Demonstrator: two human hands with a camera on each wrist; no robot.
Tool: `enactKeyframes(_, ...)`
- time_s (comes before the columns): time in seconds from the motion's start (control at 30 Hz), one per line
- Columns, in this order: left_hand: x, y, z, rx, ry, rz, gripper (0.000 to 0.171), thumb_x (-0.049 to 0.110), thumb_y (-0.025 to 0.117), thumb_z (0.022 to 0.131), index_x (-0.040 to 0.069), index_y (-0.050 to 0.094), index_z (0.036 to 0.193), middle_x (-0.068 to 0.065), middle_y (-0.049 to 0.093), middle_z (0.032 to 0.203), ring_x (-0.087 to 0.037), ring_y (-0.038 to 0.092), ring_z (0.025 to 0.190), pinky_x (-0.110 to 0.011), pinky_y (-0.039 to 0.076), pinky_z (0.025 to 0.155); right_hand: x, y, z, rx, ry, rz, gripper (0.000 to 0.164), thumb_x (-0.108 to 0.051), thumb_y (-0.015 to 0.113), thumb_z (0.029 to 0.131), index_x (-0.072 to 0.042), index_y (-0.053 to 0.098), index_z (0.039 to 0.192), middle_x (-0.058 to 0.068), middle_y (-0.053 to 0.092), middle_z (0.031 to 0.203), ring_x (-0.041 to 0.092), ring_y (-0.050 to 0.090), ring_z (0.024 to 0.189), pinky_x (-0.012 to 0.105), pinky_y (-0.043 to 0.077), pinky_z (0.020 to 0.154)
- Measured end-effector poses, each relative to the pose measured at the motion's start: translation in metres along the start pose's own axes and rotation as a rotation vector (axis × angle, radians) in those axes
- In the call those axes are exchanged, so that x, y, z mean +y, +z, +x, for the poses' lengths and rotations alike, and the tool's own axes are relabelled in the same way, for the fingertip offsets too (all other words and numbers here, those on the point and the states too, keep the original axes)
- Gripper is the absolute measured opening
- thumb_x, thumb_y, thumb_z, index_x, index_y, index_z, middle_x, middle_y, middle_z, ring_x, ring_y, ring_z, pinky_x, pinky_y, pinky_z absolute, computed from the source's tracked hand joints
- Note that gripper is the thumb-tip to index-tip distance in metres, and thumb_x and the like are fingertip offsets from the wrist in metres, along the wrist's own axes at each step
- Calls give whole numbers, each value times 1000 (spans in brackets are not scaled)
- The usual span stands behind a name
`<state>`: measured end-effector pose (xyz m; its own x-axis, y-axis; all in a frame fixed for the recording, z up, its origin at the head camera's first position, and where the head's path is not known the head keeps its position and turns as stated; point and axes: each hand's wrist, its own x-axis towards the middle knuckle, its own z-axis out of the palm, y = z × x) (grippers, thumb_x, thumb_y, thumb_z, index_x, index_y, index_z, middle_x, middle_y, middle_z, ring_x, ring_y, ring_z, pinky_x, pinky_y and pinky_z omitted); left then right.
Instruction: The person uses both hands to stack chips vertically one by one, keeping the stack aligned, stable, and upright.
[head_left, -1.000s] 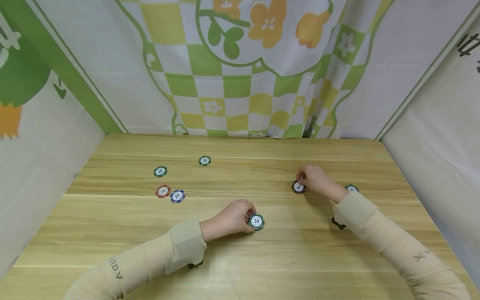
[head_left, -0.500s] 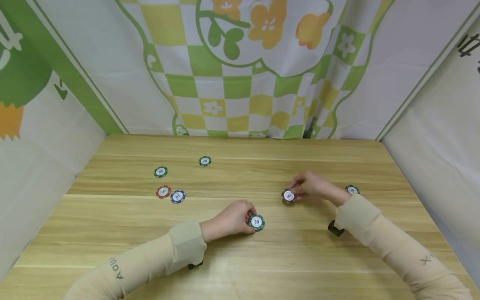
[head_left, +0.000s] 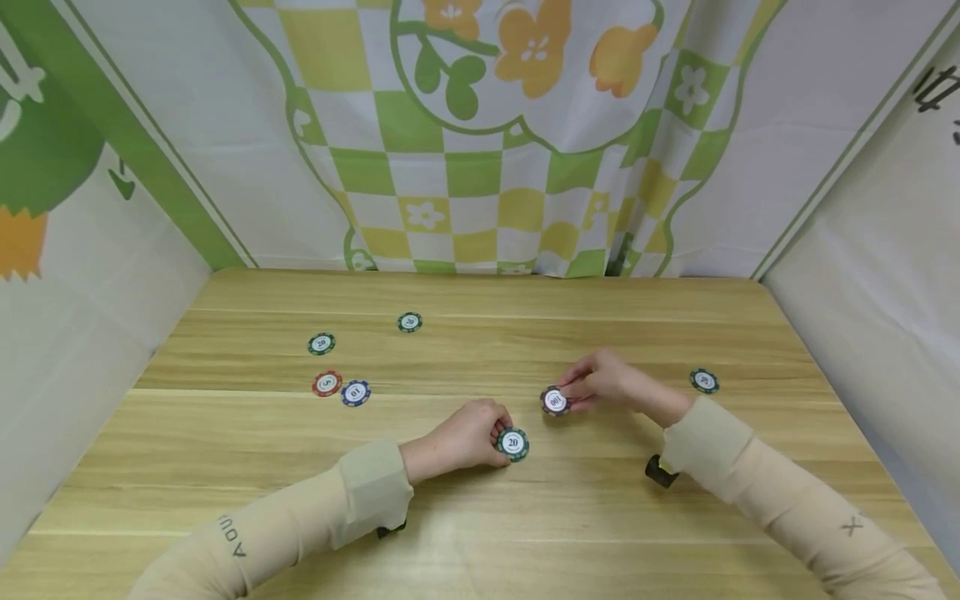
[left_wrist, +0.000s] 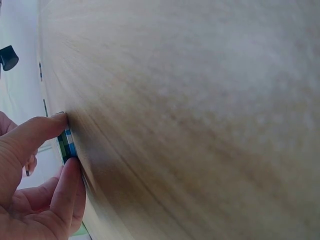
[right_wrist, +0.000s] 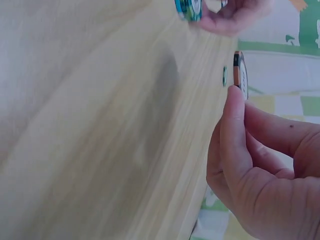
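Observation:
My left hand [head_left: 467,435] grips a small stack of poker chips between thumb and fingers, low on the wooden table. A green 20 chip [head_left: 513,444] tops it, and in the left wrist view a blue-and-white chip edge [left_wrist: 71,143] shows against the green one. Up and to the right, my right hand [head_left: 611,385] pinches a dark poker chip [head_left: 556,402] marked 100. The right wrist view shows that chip [right_wrist: 240,70] held by its edge between thumb and fingertips, raised off the table, with its shadow on the wood.
At the left of the table [head_left: 225,467] lie a red 5 chip [head_left: 327,383], a blue 10 chip [head_left: 356,392] and two green 20 chips, one nearer [head_left: 321,343] and one farther [head_left: 409,322]. Another green chip [head_left: 704,381] lies right of my right hand. A patterned curtain [head_left: 480,175] hangs behind.
My right hand has picked up the 100 chip and carried it left and nearer, toward the stack. The green chip at right is now uncovered. My left hand has stayed in place.

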<state>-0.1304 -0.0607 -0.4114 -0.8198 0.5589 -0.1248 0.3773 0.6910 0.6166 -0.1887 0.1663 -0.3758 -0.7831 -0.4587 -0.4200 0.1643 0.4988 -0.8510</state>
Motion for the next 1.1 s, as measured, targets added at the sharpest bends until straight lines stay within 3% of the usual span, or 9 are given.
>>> enactKeyframes(0.5,-2,1,1,1,11,23,37,14,81,63,1,61,92,-1,55,81,-10,50,71,-19,44,63,-1,37,0,-74,-14,124,23,5,58,84,17,57,104,16,65,89,12,62,68,26,53,66)
enactKeyframes(0.8,-1,1,0,2,11,19,39,13,81,63,0,62,94,-2,57,82,-10,51,73,-19,45,65,6,52,5,-66,27,153,19,9,58,82,17,59,99,18,66,86,12,62,66,25,53,65)
enactKeyframes(1.1,-1,0,0,6,12,1,35,12,80,62,0,62,90,0,53,78,-9,48,70,-18,43,61,9,61,8,-47,49,179,19,11,55,82,19,57,100,12,64,81,13,62,67,27,53,67)
